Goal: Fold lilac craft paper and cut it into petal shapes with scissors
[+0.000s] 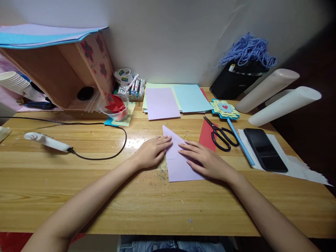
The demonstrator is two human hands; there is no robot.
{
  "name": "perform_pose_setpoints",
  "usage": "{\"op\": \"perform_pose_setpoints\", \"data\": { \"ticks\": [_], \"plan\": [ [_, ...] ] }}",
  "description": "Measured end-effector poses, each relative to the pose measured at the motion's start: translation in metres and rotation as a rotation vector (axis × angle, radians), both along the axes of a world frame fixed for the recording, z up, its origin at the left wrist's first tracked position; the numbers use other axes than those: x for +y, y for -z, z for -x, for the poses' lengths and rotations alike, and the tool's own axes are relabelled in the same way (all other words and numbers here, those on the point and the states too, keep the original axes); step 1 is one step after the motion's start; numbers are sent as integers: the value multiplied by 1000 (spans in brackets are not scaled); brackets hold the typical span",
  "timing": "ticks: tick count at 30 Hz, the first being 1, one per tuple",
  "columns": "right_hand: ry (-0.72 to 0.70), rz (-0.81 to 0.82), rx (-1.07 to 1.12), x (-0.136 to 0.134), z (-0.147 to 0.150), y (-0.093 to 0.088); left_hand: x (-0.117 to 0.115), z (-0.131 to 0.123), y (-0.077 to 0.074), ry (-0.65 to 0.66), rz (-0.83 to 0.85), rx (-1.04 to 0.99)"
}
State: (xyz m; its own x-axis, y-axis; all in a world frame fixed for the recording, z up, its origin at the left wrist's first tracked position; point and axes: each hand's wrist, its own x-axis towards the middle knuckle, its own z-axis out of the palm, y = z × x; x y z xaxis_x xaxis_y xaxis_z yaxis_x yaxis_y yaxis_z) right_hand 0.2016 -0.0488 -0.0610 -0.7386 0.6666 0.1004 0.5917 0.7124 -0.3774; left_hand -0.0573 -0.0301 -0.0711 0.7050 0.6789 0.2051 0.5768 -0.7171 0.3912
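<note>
A light purple sheet of paper (178, 168) lies on the wooden table in front of me, its upper part narrowing to a point as if folded on the diagonal. My left hand (154, 150) rests along its left edge, fingers stretched out over the paper. Across the right side of the sheet lies my right hand (204, 157), flat with its fingers spread, covering part of the slanted edge. Just beyond my right hand are a red piece of paper (207, 134) and black-handled scissors (222, 134) partly on top of it.
Behind lie a purple sheet (162, 103) and a blue sheet (193, 98). On the right are a blue paper stick (241, 143) and a phone (265, 148). A glue gun (48, 141) with a black cord, a plastic bowl (122, 113) and markers (136, 87) stand leftward.
</note>
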Motion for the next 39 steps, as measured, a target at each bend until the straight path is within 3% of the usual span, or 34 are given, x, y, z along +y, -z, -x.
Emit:
{"op": "perform_pose_setpoints", "data": {
  "ticks": [20, 26, 39],
  "plan": [
    [-1, 10, -10, 2, -3, -5, -4, -2, -3, 61, 1, 52],
    [26, 27, 16, 0, -15, -5, -4, -3, -8, 66, 6, 45],
    [132, -91, 23, -32, -58, 4, -1, -2, -7, 56, 19, 22]
  ]
}}
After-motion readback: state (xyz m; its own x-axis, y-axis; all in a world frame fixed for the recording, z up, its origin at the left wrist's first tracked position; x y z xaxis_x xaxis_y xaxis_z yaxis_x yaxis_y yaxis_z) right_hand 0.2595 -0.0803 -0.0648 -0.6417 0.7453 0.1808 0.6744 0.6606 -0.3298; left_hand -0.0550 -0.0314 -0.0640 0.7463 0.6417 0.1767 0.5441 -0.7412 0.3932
